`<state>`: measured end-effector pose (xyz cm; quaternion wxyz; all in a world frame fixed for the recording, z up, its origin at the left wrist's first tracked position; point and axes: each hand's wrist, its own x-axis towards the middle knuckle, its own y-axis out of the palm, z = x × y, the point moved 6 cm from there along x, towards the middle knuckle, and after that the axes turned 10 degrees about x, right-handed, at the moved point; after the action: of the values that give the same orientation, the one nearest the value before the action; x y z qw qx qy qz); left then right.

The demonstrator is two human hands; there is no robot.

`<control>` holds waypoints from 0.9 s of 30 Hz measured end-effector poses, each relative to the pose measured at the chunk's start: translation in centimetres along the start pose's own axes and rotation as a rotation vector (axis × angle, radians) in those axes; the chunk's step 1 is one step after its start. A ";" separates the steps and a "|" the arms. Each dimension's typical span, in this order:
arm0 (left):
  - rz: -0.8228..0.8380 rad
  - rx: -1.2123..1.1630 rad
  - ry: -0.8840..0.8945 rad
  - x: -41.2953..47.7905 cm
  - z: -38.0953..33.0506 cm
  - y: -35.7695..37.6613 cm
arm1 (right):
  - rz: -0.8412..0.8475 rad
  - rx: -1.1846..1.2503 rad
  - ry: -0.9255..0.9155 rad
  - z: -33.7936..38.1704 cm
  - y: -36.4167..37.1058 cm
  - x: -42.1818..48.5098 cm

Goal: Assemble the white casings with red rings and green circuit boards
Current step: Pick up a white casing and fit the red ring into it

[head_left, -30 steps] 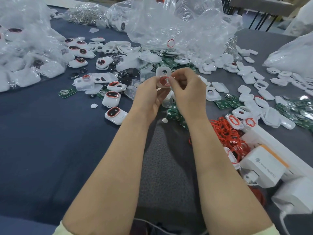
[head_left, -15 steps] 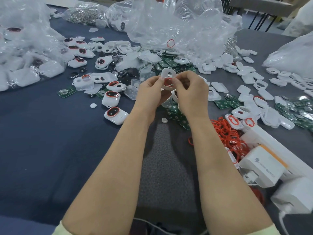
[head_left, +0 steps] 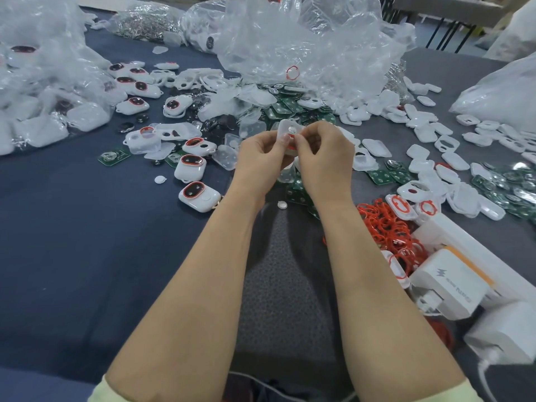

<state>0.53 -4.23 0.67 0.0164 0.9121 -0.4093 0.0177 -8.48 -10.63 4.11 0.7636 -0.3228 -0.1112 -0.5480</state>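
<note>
White casings (head_left: 196,193), red rings (head_left: 385,227), green boards (head_left: 383,177), navy cloth (head_left: 72,242)

Left hand (head_left: 261,153), right hand (head_left: 324,155) pinching white casing (head_left: 287,131), red ring (head_left: 291,146)

Left hand (head_left: 261,154) and right hand (head_left: 325,153) meet, fingertips pinching.

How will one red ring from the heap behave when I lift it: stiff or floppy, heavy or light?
Probably floppy: the red rings are thin loops lying bent and tangled in a heap. Likely very light, being so thin. One may drag neighbours along, since they look interlocked.
</note>
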 end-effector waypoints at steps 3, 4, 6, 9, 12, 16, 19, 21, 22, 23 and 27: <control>0.002 0.019 0.010 0.0 0.1 -0.1 | 0.017 0.002 0.004 0.0 0.3 -0.1; 0.002 0.015 0.010 0.0 0.1 -0.1 | 0.024 0.003 0.011 0.0 0.3 -0.2; 0.005 -0.024 0.004 0.0 0.0 -0.2 | 0.038 0.052 0.057 -0.3 0.3 -0.1; 0.038 -0.121 0.003 0.1 -0.1 -0.2 | 0.090 0.335 0.281 -1.8 0.5 0.0; 0.064 -0.174 0.010 0.1 -0.1 -0.2 | 0.181 0.492 0.451 -3.1 0.9 -0.3; 0.096 -0.203 0.035 0.1 -0.2 -0.2 | 0.205 0.457 0.395 -2.9 1.1 -0.2; 0.123 -0.200 0.035 0.1 0.0 0.0 | 0.172 0.429 0.383 -3.0 1.0 -0.1; 0.118 -0.191 0.030 0.1 0.0 0.1 | 0.160 0.447 0.402 -3.2 1.0 -0.1; 0.109 -0.185 0.033 0.1 0.0 0.1 | 0.159 0.454 0.411 -3.2 1.1 -0.1; 0.105 -0.169 0.042 0.2 0.0 0.1 | 0.158 0.461 0.417 -3.1 1.1 -0.1; 0.143 -0.061 0.095 0.0 -0.2 0.7 | 0.103 0.514 0.403 -2.8 0.5 0.0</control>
<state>-0.01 -4.74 0.85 0.0623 0.8776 -0.4727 0.0494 -8.52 -12.25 1.77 0.8534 -0.0101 -0.0760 -0.5155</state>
